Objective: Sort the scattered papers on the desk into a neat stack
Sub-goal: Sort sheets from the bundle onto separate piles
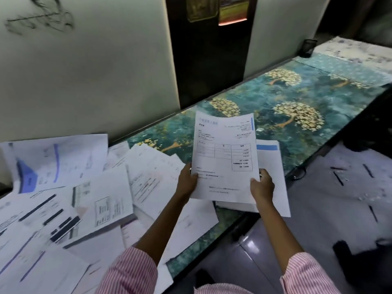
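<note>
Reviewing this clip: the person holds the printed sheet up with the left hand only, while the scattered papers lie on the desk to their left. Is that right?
Not quite. The head view shows both hands on the printed sheet: the left hand grips its left edge and the right hand its right edge. The rest stands: the scattered papers lie on the desk to the person's left.

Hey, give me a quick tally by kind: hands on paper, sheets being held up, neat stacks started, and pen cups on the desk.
Hands on paper: 2, left hand and right hand
Sheets held up: 1, the printed sheet
Neat stacks started: 1, the stack
Pen cups: 1, the black cup
Total: 5
</note>
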